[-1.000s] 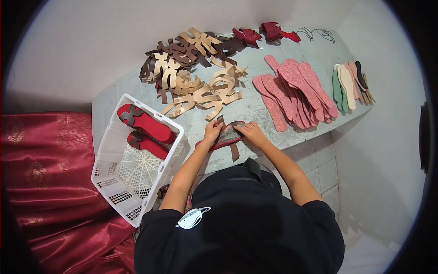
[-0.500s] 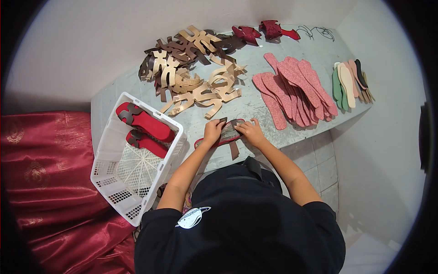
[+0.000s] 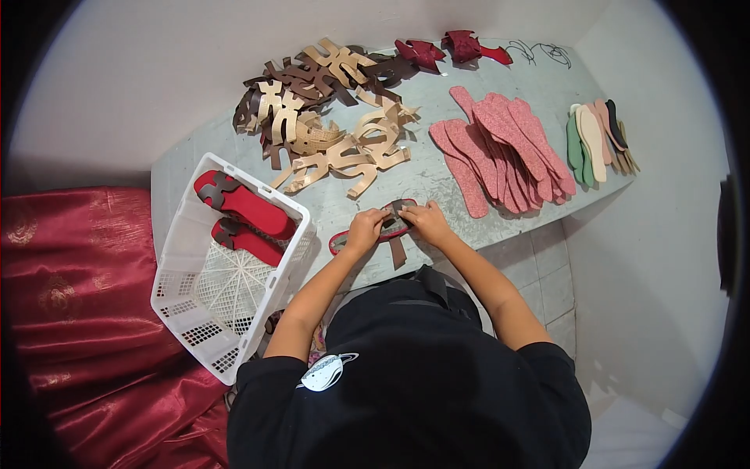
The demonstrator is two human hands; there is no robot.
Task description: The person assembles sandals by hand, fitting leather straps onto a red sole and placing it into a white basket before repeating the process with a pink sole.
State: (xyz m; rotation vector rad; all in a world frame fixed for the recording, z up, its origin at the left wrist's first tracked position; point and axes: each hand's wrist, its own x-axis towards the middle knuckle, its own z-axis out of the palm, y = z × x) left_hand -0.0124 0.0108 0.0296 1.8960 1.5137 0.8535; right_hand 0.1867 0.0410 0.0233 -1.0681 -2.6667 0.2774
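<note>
A red-edged sandal sole [image 3: 339, 241] lies at the front edge of the table with its greyish underside up. Across it sits a dark brown strap, and one brown strap end [image 3: 398, 253] hangs out toward my body. My left hand [image 3: 366, 230] is closed at the sole's near left, fingers on the strap at its middle. From the other side, my right hand [image 3: 427, 222] presses the strap down on the sole with bent fingers. Both sets of fingertips partly hide the strap.
A white plastic basket [image 3: 294, 258] at my left holds two red sandals [image 3: 248, 209] with brown straps. Cut beige and brown strap pieces [image 3: 344, 160] are heaped behind my hands. Pink insoles [image 3: 500, 152] lie right, coloured soles [image 3: 591, 144] farther right, dark red uppers [image 3: 462, 48] at the back.
The fingers of my left hand have brought the strap's left end down and inward, toward the part under my right hand. The sole stays in nearly the same place.
</note>
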